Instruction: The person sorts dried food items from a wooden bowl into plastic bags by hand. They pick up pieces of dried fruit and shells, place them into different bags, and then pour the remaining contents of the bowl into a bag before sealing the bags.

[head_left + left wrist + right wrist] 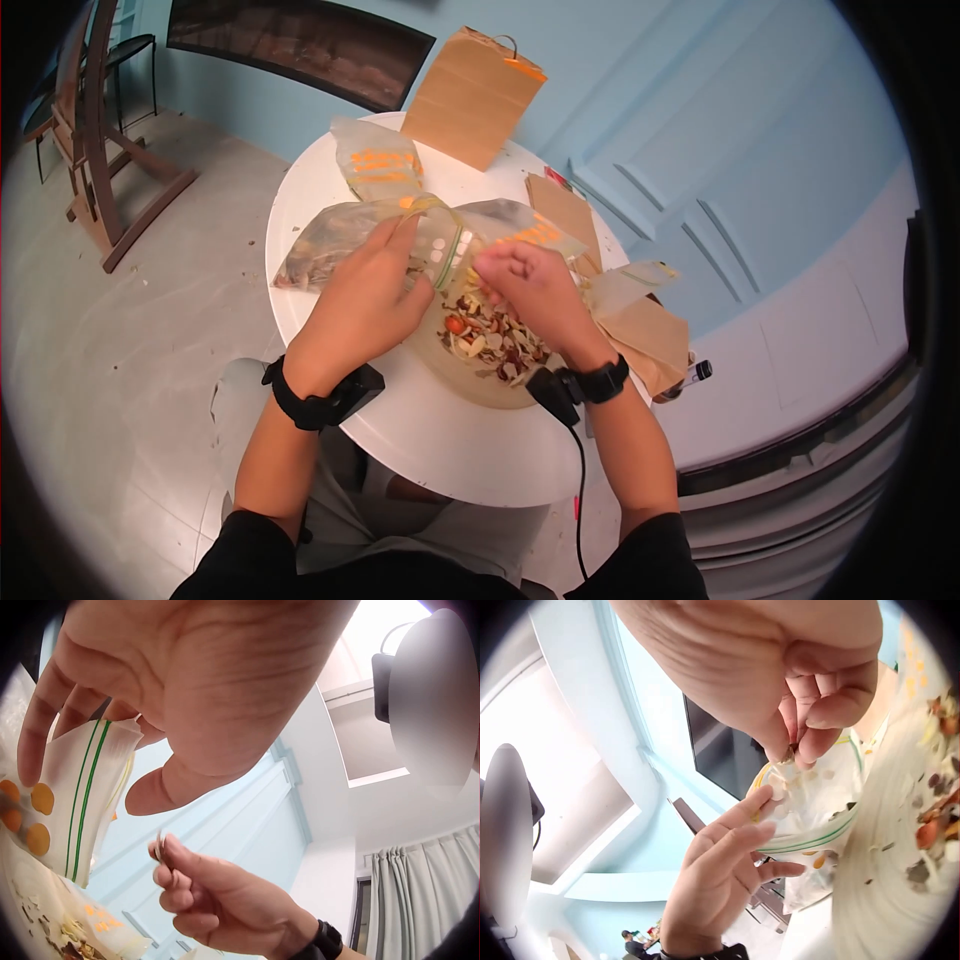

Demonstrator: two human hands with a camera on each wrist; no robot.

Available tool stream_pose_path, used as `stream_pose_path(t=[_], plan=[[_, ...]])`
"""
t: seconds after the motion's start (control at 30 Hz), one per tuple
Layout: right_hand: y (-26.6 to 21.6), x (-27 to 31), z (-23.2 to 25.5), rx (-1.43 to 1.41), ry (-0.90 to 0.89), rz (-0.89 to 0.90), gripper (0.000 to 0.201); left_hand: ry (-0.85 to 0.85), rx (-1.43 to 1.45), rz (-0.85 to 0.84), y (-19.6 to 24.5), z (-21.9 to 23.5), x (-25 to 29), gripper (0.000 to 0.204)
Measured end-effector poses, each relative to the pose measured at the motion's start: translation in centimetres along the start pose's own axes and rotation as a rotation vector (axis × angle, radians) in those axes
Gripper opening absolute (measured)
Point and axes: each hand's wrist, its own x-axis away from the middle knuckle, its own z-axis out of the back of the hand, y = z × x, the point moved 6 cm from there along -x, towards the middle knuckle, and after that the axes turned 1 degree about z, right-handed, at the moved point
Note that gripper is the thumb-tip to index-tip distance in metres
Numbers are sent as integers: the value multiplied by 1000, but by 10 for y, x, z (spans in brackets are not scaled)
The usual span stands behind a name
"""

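Note:
My left hand (pixel 365 300) holds the mouth of a clear zip bag (pixel 320 240) with a green seal strip. In the left wrist view, the bag's edge (pixel 97 791) passes between the fingers, with the thumb apart from it. My right hand (pixel 535 295) pinches a small brownish dried piece (pixel 789 754) between thumb and fingertips, close over the bag's mouth in the right wrist view. Below the right hand sits a wide translucent bowl (pixel 490 400) of mixed dried pieces (pixel 500 345), in brown, cream and red.
Another clear bag with orange print (pixel 375 160) stands toward the back of the round white table (pixel 430 450). Behind it is a tall paper bag (pixel 475 95). More brown paper packaging (pixel 645 345) lies at the right edge, near a dark-capped bottle (pixel 697 374). A wooden easel (pixel 100 150) stands at left.

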Motion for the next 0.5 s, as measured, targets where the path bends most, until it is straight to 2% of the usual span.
stream_pose_path(t=[0.1, 0.2, 0.3, 0.4, 0.5], plan=[[-1, -13, -10, -117, 15, -2, 26, 21, -9, -4, -1, 0, -1, 59], [16, -13, 5, 213, 61, 85, 27, 70, 7, -16, -6, 3, -1, 59], [39, 1, 19, 604, -40, 40, 22, 92, 6, -30, -7, 6, -3, 60], [70, 8, 32, 813, -2, -3, 20, 56, 30, 1, -2, 7, -5, 60], [79, 8, 44, 935, 81, 31, 25, 72, 18, -18, -6, 0, -5, 60]])
